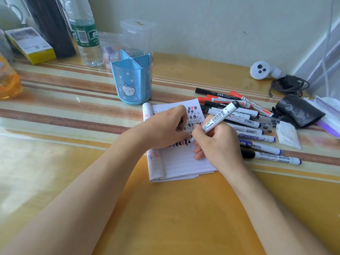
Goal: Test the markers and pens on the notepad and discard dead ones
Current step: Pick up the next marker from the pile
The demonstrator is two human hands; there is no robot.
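A small lined notepad (181, 161) lies open on the table, its upper half covered with black and red hash marks. My right hand (216, 142) grips a white marker (219, 117) with a black end, tip down on the page. My left hand (163, 128) rests on the notepad with fingers curled around something small and dark, probably the marker's cap. A pile of markers and pens (247, 119) lies just right of the notepad, with black, red and blue ones among them.
A blue divided pen holder (132, 78) stands behind the notepad. A water bottle (86, 32), clear box (138, 34) and yellow box (30, 45) line the back. A white controller (262, 70), black cable (288, 85) and black bag (299, 111) sit at the right.
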